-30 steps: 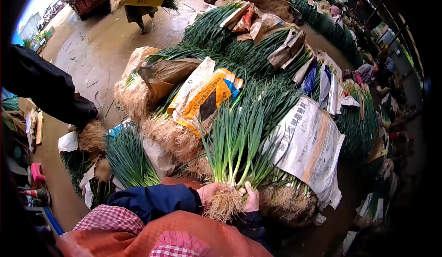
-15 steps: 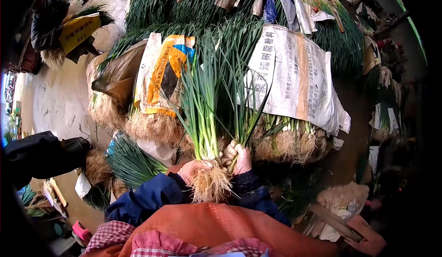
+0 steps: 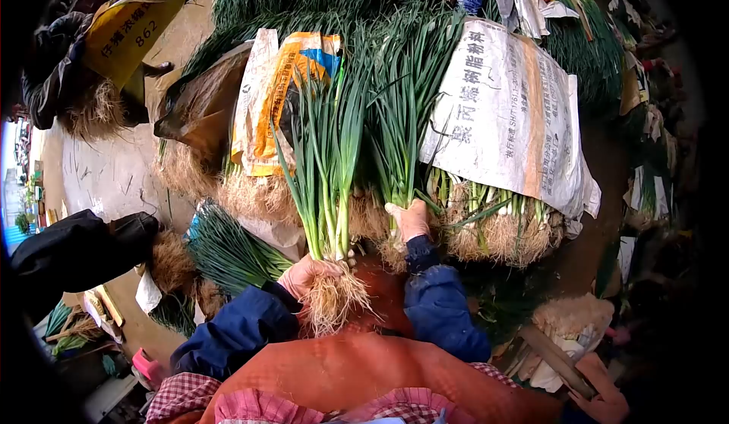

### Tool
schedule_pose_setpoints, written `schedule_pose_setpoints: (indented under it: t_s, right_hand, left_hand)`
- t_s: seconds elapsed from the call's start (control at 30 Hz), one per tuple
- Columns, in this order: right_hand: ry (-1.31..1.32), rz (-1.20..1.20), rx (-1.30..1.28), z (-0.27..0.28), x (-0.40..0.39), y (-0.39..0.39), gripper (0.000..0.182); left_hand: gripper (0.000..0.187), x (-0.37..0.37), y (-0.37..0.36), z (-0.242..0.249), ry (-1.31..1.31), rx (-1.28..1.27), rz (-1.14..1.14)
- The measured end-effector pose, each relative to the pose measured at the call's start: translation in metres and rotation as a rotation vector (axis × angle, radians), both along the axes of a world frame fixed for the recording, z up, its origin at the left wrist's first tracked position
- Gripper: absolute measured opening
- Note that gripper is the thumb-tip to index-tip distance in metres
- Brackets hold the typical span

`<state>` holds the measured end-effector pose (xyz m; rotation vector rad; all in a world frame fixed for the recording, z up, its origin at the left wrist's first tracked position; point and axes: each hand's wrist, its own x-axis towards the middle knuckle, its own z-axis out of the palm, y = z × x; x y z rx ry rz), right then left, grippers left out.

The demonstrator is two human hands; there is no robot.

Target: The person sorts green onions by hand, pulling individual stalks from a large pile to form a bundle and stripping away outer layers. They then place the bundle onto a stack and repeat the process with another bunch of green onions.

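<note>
My left hand (image 3: 305,274) is closed round the white stem bases of a bunch of green onions (image 3: 332,215). Their green leaves point up and away, and the pale tangled roots (image 3: 334,302) hang below my fist toward the orange apron (image 3: 364,375). To the right, my right hand (image 3: 410,219) grips more green onions (image 3: 396,185) low on their stems, just above the roots, apart from the left bunch. These stalks lean against the big heap, beside a white printed sack (image 3: 505,113) that covers part of it. The fingertips of my right hand are partly hidden.
An orange-and-white sack (image 3: 277,101) and a brown one (image 3: 205,109) cover more onions ahead. A smaller onion bundle (image 3: 239,253) lies at left, beside a black padded object (image 3: 72,253). Upper left, a yellow sack (image 3: 133,33) wraps onions near a person.
My hands were together at one bunch; now they are apart. The right has moved away, forward and right, to stems by the heap. The left keeps its bunch, slightly further left.
</note>
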<state>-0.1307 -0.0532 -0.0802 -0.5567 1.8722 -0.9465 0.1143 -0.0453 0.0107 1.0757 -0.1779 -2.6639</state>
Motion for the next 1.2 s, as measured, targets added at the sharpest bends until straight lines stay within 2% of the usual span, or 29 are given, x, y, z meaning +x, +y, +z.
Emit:
schedule_pose_setpoints:
  t_s: [0.03, 0.07, 0.1, 0.13, 0.17, 0.23, 0.27, 0.3, 0.37, 0.4, 0.43, 0.47, 0.5, 0.57, 0.63, 0.7, 0.73, 0.8, 0.83, 0.87, 0.9, 0.97, 1.0, 1.03, 1.1, 1.13, 1.17, 1.2]
  right_hand:
    - [-0.266, -0.055, 0.064, 0.037, -0.015, 0.002, 0.017]
    - [-0.419, -0.049, 0.128, 0.066, -0.023, 0.004, 0.016]
    - [-0.568, -0.043, 0.178, 0.090, -0.029, 0.002, 0.015]
    - [-0.531, -0.020, 0.132, 0.105, -0.020, -0.003, 0.016]
    - [-0.632, -0.064, 0.131, 0.109, -0.012, -0.006, 0.018]
    - [-0.498, -0.048, 0.019, 0.059, -0.004, 0.003, 0.020]
    - [-0.350, -0.008, -0.007, 0.056, -0.001, 0.009, 0.020]
    - [-0.155, 0.017, -0.022, 0.053, 0.005, 0.016, 0.018]
    - [0.029, -0.017, -0.097, 0.029, 0.011, 0.043, 0.017]
    - [-0.022, -0.121, -0.119, 0.039, 0.018, 0.048, 0.017]
    - [-0.077, -0.224, -0.139, 0.051, 0.025, 0.053, 0.016]
    - [-0.085, -0.277, -0.207, 0.036, 0.025, 0.067, 0.015]
    - [-0.107, -0.312, -0.150, 0.049, 0.025, 0.071, 0.012]
    - [-0.035, -0.375, -0.168, 0.057, 0.030, 0.085, 0.007]
    - [-0.082, -0.454, -0.196, 0.040, 0.026, 0.107, 0.006]
    - [-0.134, -0.431, -0.192, 0.052, 0.032, 0.123, 0.011]
    - [-0.233, -0.507, -0.319, 0.042, 0.040, 0.127, 0.012]
    - [-0.192, -0.453, -0.409, 0.057, 0.035, 0.120, 0.016]
    - [-0.068, -0.323, -0.364, 0.073, 0.028, 0.113, 0.017]
    - [-0.290, -0.430, -0.383, 0.092, 0.023, 0.097, 0.015]
    - [-0.216, -0.398, -0.420, 0.100, 0.012, 0.080, 0.020]
    - [-0.114, -0.099, -0.277, 0.108, -0.006, 0.067, 0.027]
    - [-0.591, -0.228, -0.214, 0.106, -0.012, 0.074, 0.028]
    - [-0.998, -0.212, -0.270, 0.120, -0.029, 0.096, 0.023]
    - [-1.152, -0.416, -0.385, 0.153, -0.039, 0.116, 0.019]
    - [-0.984, -0.422, -0.394, 0.139, -0.051, 0.125, 0.019]
    - [-0.740, -0.382, -0.237, 0.156, -0.050, 0.115, 0.019]
    - [-0.780, -0.337, -0.281, 0.145, -0.050, 0.106, 0.019]
  left_hand:
    - [0.037, 0.003, 0.010, -0.015, 0.021, -0.019, -0.023]
    - [0.043, 0.006, 0.020, -0.030, 0.043, -0.039, -0.045]
    - [0.044, -0.006, 0.013, -0.016, 0.143, 0.075, 0.001]
    - [0.045, -0.006, 0.022, -0.033, 0.104, -0.056, -0.043]
    - [0.042, -0.020, 0.015, -0.008, 0.075, 0.138, 0.014]
    - [0.037, -0.026, 0.013, -0.005, 0.213, 0.093, 0.092]
    - [0.034, -0.034, 0.014, -0.005, 0.233, 0.148, 0.148]
    - [0.035, -0.037, 0.012, -0.001, 0.146, 0.137, 0.120]
    - [0.035, -0.044, 0.016, -0.001, 0.108, 0.199, 0.133]
    - [0.033, -0.043, 0.021, -0.004, -0.039, 0.235, 0.110]
    - [0.032, -0.047, 0.030, -0.018, -0.010, 0.147, 0.149]
    - [0.032, -0.049, 0.033, -0.015, -0.040, 0.147, 0.157]
    - [0.032, -0.053, 0.033, -0.006, -0.067, 0.147, 0.162]
    - [0.033, -0.054, 0.031, 0.006, -0.055, 0.151, 0.171]
    - [0.031, -0.057, 0.035, 0.001, -0.066, 0.129, 0.193]
    - [0.029, -0.064, 0.032, 0.007, -0.004, 0.224, 0.195]
    - [0.027, -0.070, 0.029, 0.016, 0.007, 0.266, 0.224]
    - [0.022, -0.081, 0.024, 0.025, 0.161, 0.318, 0.266]
    - [0.020, -0.082, 0.022, 0.033, 0.209, 0.308, 0.268]
    - [0.018, -0.082, 0.024, 0.028, 0.145, 0.302, 0.236]
    - [0.015, -0.083, 0.023, 0.025, 0.216, 0.380, 0.178]
    - [0.015, -0.080, 0.025, 0.002, 0.358, 0.457, 0.191]
    - [0.014, -0.081, 0.023, 0.012, 0.173, 0.353, 0.255]
    - [0.014, -0.082, 0.017, 0.026, 0.168, 0.307, 0.304]
    - [0.015, -0.076, 0.016, 0.020, 0.339, 0.265, 0.305]
    - [0.017, -0.078, 0.017, 0.018, 0.181, 0.257, 0.330]
    - [0.020, -0.088, 0.016, 0.029, 0.236, 0.230, 0.340]
    - [0.022, -0.090, 0.019, 0.031, 0.217, 0.278, 0.311]
